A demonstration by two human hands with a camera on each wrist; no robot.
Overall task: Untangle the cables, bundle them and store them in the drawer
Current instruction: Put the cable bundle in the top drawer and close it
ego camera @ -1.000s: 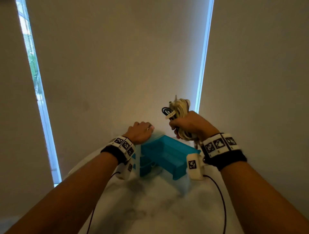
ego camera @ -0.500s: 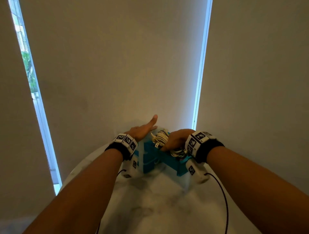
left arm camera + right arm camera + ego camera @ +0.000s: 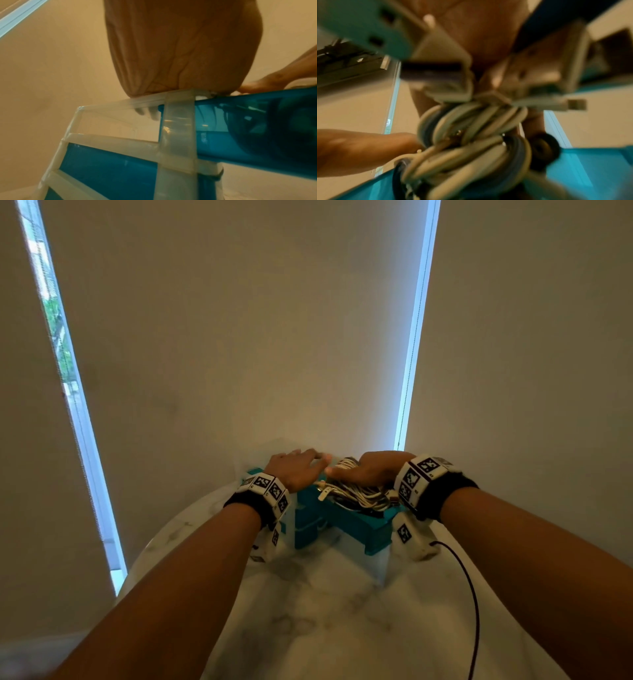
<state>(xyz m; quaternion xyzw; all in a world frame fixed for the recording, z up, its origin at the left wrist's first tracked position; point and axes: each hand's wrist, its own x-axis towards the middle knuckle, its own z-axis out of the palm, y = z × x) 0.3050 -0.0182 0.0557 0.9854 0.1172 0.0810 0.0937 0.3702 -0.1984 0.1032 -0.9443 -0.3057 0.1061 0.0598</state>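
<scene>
Cables (image 3: 356, 491), wound into one bundle of white and dark cords, now lie in the open top drawer (image 3: 363, 525) of the small blue unit (image 3: 109, 174), where a second ago the right hand (image 3: 373, 470) held them clenched up in the air above it. That hand has come down and flattened: its fingers look stretched out and together across the top of the coil, pressing it down rather than gripping it, though the wrist view is too blurred to show the fingertips. The left hand (image 3: 298, 470) rests palm-down on the unit's clear frame (image 3: 176, 121) beside the drawer, fingers relaxed and spread, steadying it on the marble table (image 3: 325, 611). The bundle still rises a little above the drawer rim, and one white plug (image 3: 325, 494) pokes out at the left end. By my reading, untangling and bundling are finished and the storing is nearly so; what remains is to tuck in the plug and the high loops, then push the drawer shut. A loop left proud could catch on the frame.
</scene>
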